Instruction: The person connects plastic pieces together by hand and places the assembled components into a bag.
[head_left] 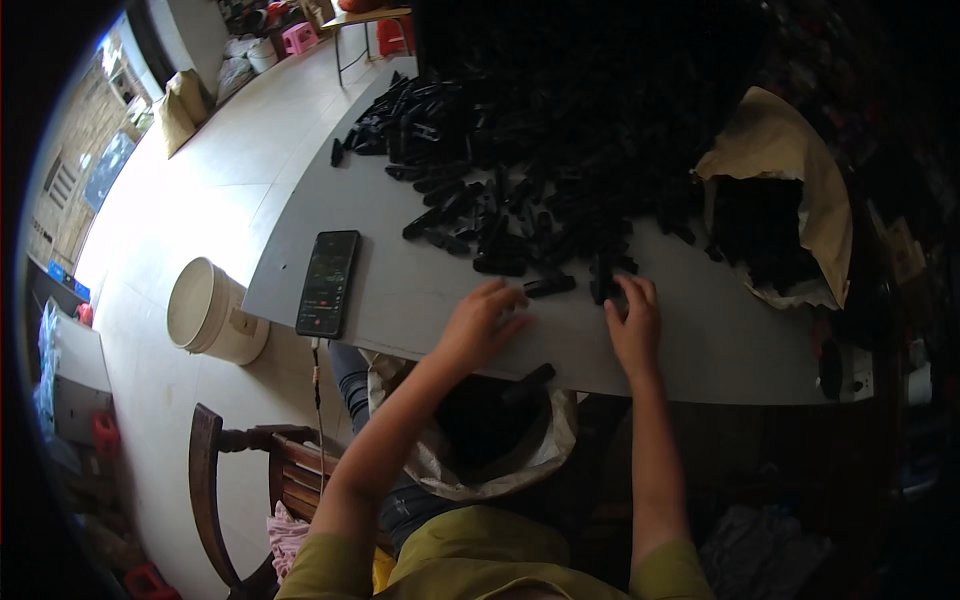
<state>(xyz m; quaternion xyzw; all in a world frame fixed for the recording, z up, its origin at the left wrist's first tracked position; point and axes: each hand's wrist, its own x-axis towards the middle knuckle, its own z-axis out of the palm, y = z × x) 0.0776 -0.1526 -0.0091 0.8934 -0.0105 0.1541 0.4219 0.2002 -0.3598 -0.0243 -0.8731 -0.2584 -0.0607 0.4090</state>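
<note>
My left hand (482, 325) hovers over the near part of the grey table (420, 300), its fingers loosely bent and apart with nothing between them. Just beyond its fingertips lies a small elongated black plastic piece (550, 287). My right hand (636, 318) has its thumb and fingertips against another black piece (601, 278) and seems to pinch it. A large heap of similar dark pieces (500, 215) spreads over the far side; their exact kind is too dark to tell. One more black piece (530, 382), blurred, shows at the table's near edge, above the mouth of a pale sack (555, 440).
A phone (328, 285) with a lit screen and a cable lies on the left of the table. At the right, a torn brown paper bag (775, 135) holds dark pieces. A pale bucket (215, 315) and a wooden chair (205, 470) stand on the left floor.
</note>
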